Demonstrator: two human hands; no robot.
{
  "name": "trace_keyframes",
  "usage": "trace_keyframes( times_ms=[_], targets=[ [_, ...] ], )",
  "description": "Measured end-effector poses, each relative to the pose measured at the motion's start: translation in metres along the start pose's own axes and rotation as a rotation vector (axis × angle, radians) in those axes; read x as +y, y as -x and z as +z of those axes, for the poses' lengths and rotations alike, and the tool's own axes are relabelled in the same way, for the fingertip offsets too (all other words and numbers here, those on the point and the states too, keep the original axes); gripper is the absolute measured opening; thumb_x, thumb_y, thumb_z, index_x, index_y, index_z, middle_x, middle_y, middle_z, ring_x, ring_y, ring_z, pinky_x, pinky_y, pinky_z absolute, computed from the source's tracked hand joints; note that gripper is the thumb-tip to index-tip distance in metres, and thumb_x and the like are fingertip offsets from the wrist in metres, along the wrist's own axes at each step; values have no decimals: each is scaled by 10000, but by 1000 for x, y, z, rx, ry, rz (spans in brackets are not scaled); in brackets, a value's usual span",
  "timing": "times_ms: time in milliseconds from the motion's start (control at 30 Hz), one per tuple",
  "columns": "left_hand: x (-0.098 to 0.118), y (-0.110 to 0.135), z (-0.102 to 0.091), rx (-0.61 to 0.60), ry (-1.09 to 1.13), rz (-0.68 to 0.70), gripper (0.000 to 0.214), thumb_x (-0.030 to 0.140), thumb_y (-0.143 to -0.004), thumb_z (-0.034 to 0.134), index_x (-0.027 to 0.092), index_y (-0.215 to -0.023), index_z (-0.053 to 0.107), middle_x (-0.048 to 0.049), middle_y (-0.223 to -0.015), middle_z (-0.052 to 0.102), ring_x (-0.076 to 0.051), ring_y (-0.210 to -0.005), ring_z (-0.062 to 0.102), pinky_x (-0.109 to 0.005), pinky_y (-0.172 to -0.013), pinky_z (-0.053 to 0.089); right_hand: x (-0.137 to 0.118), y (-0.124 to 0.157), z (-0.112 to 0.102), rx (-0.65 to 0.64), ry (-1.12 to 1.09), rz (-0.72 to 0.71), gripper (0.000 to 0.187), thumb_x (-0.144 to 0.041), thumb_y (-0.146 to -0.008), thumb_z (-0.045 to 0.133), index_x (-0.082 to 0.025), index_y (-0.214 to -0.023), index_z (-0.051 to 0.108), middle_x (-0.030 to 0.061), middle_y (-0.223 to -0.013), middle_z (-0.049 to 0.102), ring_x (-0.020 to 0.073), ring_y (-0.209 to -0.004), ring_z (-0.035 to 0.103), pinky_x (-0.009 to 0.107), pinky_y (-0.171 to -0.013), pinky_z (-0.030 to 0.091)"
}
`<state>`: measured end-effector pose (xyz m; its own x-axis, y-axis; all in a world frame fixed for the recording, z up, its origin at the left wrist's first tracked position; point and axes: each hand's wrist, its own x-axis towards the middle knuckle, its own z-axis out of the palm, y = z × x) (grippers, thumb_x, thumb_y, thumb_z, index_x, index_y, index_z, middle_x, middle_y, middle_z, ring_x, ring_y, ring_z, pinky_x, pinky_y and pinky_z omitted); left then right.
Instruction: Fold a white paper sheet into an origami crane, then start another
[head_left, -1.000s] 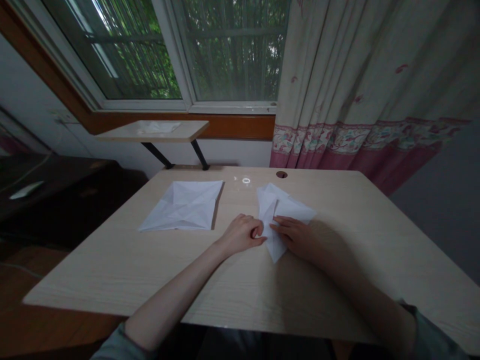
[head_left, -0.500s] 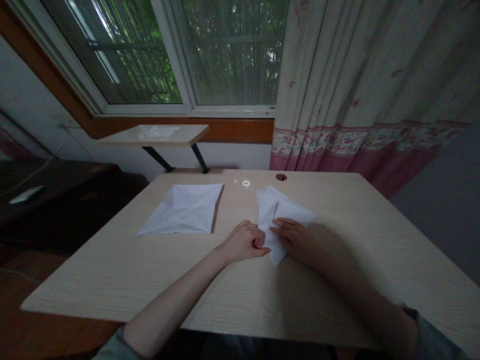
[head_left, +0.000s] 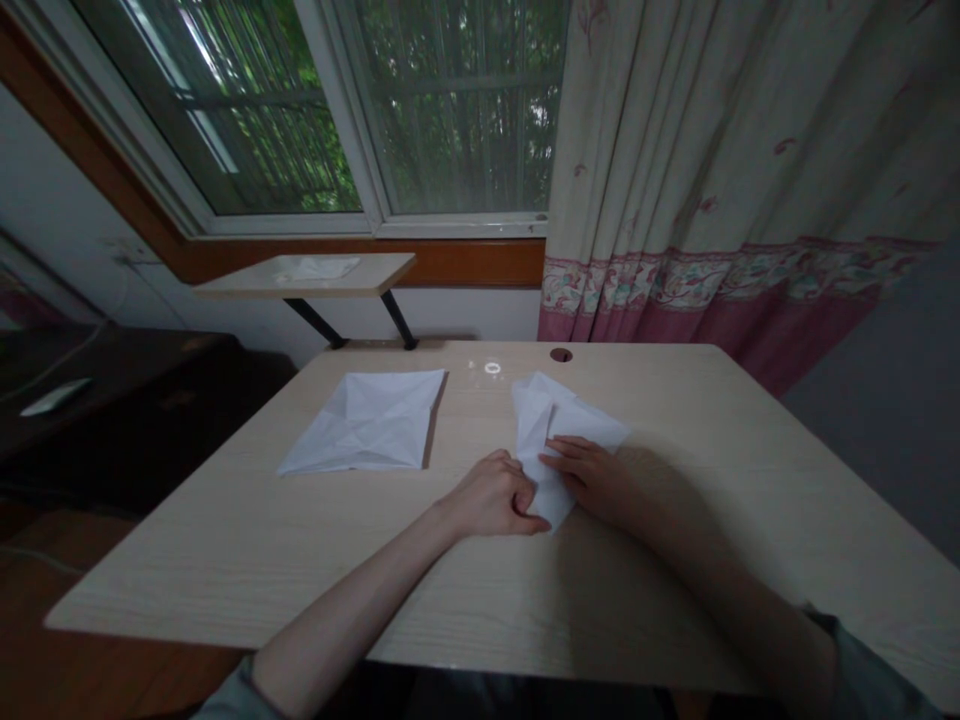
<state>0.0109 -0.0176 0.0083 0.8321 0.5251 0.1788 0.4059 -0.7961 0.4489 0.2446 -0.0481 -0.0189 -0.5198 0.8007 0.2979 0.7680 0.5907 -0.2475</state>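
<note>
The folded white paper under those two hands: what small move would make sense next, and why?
Probably the left hand should run a firm crease along the near edge of the folded white paper. Its fingers are curled against that edge, while the right hand lies flat on the paper and seems to steady it. The creased sheet nearby also shows sharp fold lines.

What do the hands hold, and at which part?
The left hand seems to pinch the folded paper at its lower left edge; the right hand presses on it.
</note>
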Motion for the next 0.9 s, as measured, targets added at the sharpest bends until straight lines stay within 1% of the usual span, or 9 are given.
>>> trace_keyframes(
  times_ms=[167,300,433,533,633,700,767,833,900],
  targets=[
    [1,0,2,-5,-35,-8,460,400,-700,883,189,-499,527,49,-529,590,-149,-633,586,-304,-785,404,3,1,1,19,-8,10,482,-30,-875,486,-197,-1283,679,111,-1370,661,222,-1301,590,423,-1147,443],
    [1,0,3,0,-48,-4,456,428,-728,857,191,-507,536,41,-548,617,-159,-659,603,-313,-806,408,2,0,1,40,-33,12,472,-23,-866,512,-204,-1259,700,101,-1350,678,229,-1300,595,393,-1152,435],
    [-2,0,4,6,-39,4,473,455,-734,851,190,-518,524,52,-552,604,-148,-653,600,-300,-790,408,11,2,12,66,-35,8,475,-39,-873,526,-239,-1270,695,83,-1354,677,221,-1293,602,410,-1140,454],
    [-5,1,4,12,-39,22,480,455,-717,872,186,-536,517,60,-554,583,-139,-646,590,-290,-778,406,21,5,21,77,-34,-29,460,-42,-867,536,-208,-1265,696,113,-1348,676,218,-1269,619,415,-1112,488],
    [-7,1,2,49,-34,48,460,457,-777,836,184,-578,524,51,-581,585,-142,-665,598,-286,-789,417,25,6,23,82,-37,-34,476,-32,-857,533,-230,-1256,699,100,-1355,671,212,-1277,615,417,-1103,499],
    [-8,2,0,103,-42,50,390,446,-868,753,187,-647,562,31,-638,615,-153,-705,617,-292,-802,431,25,6,22,90,-40,-42,476,-24,-851,536,-234,-1242,708,96,-1352,673,215,-1272,618,413,-1098,506],
    [-10,2,-1,173,-65,38,267,380,-954,645,190,-768,619,0,-738,669,-173,-775,643,-305,-813,448,23,6,20,100,-42,-53,468,-13,-849,537,-226,-1223,720,100,-1339,681,217,-1256,629,402,-1093,513],
    [-13,2,0,246,-86,20,161,283,-993,557,189,-908,657,-32,-866,718,-191,-854,665,-319,-827,469,22,5,20,104,-34,-57,470,0,-845,528,-220,-1207,730,100,-1324,690,215,-1238,640,393,-1091,517],
    [-17,2,2,305,-90,1,156,230,-999,520,190,-1012,670,-49,-972,742,-201,-911,678,-330,-845,493,22,5,20,107,-19,-53,470,0,-849,519,-218,-1206,732,100,-1327,687,214,-1235,641,393,-1088,521]
  ],
)
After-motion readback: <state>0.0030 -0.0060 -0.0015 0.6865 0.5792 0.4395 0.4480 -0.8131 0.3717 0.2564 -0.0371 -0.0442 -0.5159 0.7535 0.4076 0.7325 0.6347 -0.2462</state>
